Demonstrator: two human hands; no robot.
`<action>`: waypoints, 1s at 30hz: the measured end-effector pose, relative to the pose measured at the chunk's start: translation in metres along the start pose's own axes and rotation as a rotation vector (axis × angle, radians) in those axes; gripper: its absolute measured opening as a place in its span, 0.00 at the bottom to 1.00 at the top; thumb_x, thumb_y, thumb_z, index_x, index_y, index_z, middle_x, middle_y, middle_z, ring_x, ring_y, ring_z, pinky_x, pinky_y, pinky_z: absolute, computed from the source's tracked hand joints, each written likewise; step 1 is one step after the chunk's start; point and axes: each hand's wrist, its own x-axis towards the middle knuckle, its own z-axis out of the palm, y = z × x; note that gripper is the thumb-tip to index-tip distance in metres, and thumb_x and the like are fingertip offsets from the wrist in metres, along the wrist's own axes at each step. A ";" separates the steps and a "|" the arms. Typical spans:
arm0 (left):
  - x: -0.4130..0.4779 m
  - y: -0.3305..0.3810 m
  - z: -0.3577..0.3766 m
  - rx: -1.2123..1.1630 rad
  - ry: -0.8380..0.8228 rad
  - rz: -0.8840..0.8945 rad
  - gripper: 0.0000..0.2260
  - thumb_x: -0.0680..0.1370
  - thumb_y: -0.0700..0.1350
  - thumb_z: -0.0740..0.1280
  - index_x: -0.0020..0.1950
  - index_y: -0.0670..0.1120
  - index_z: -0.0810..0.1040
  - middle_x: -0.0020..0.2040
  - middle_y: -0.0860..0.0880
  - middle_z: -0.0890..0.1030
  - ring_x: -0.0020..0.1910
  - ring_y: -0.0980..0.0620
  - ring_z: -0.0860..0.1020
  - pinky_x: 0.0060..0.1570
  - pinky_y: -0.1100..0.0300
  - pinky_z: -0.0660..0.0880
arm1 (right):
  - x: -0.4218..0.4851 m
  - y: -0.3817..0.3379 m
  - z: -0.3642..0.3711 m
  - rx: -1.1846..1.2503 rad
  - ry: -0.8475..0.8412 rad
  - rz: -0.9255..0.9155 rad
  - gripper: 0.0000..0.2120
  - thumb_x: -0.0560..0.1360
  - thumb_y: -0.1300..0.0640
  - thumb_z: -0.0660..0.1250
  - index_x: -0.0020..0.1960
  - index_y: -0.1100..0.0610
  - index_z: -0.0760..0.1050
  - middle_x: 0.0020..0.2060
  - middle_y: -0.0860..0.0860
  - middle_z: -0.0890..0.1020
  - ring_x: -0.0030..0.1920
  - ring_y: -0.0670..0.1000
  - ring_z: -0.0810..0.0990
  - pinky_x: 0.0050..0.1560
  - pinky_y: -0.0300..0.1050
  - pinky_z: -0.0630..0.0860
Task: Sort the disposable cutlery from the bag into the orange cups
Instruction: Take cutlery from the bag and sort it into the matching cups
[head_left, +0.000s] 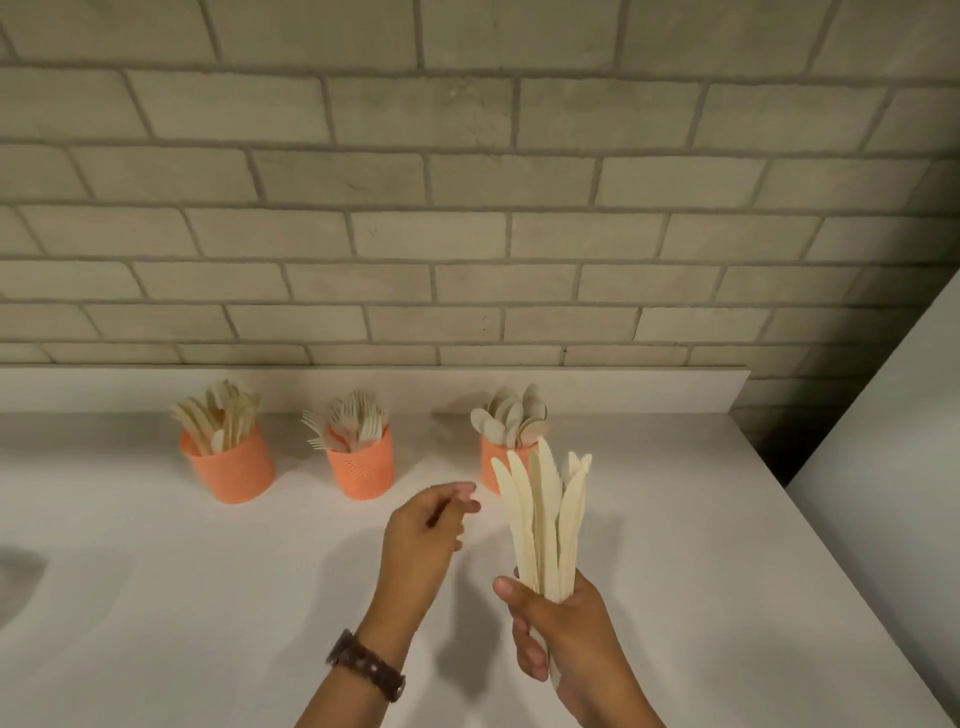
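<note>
Three orange cups stand in a row near the back of the white counter. The left cup (228, 470) holds pale knives, the middle cup (361, 470) holds forks, and the right cup (491, 467) holds spoons and is partly hidden behind a bundle. My right hand (563, 631) grips a bundle of several pale knives (545, 519), blades pointing up. My left hand (423, 540) hovers left of the bundle with fingers loosely curled and nothing in it. No bag is in view.
The white counter (208, 597) runs back to a low white ledge under a grey brick wall (467, 208). A white panel (893, 467) stands along the right side. A dark shadow lies at the left edge.
</note>
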 end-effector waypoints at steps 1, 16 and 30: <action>-0.012 0.002 -0.012 -0.051 -0.044 -0.065 0.08 0.77 0.42 0.64 0.45 0.53 0.82 0.41 0.54 0.84 0.38 0.55 0.78 0.37 0.64 0.77 | -0.001 0.001 0.009 -0.024 -0.007 -0.008 0.21 0.59 0.62 0.77 0.46 0.65 0.70 0.22 0.54 0.70 0.16 0.50 0.61 0.21 0.36 0.61; -0.035 -0.020 -0.196 0.078 0.010 -0.091 0.09 0.63 0.51 0.78 0.40 0.52 0.84 0.34 0.54 0.84 0.28 0.59 0.78 0.32 0.67 0.73 | -0.008 0.067 0.220 -0.516 -0.021 -0.058 0.20 0.68 0.66 0.71 0.57 0.55 0.73 0.37 0.51 0.84 0.17 0.49 0.74 0.17 0.38 0.68; -0.003 -0.026 -0.280 -0.312 -0.375 -0.242 0.14 0.66 0.47 0.71 0.48 0.41 0.84 0.47 0.38 0.84 0.43 0.43 0.81 0.50 0.54 0.79 | -0.012 0.076 0.278 -0.100 -0.153 -0.018 0.25 0.71 0.40 0.64 0.57 0.60 0.74 0.25 0.56 0.73 0.16 0.51 0.66 0.19 0.35 0.62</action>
